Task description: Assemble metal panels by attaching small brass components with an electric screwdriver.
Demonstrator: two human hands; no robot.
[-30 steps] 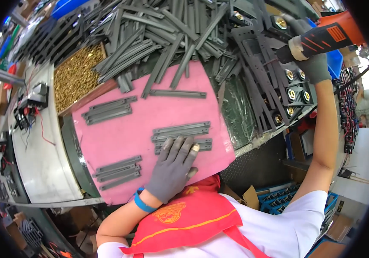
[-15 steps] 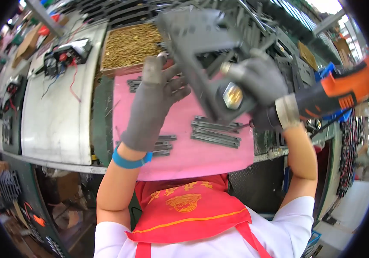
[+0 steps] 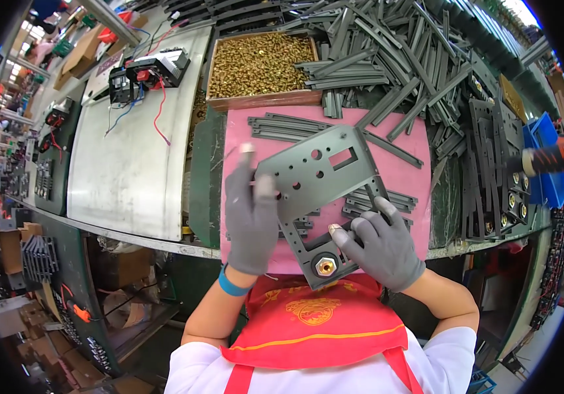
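Observation:
Both my gloved hands hold a grey metal plate (image 3: pixel 321 176) with punched holes and a rectangular cut-out, tilted above the pink mat (image 3: pixel 403 180). My left hand (image 3: pixel 250 220) grips the plate's left edge, thumb on its face. My right hand (image 3: pixel 382 248) clasps the lower narrow end, beside a brass fitting (image 3: pixel 325 266) set in the plate. Small groups of grey strips (image 3: pixel 387 200) lie on the mat under and beside the plate.
A wooden tray of brass screws (image 3: pixel 259 62) stands behind the mat. A heap of grey strips (image 3: pixel 393 65) fills the back right. Stacked grey plates (image 3: pixel 492 177) and an orange power screwdriver (image 3: pixel 551 157) are at the right. A white panel (image 3: pixel 131 154) with a wired black device (image 3: pixel 151 69) lies left.
My left hand left the mat and took the plate. The plate came in from the right, rose close to my head, and now sits lower over the mat. The orange screwdriver is out of my right hand.

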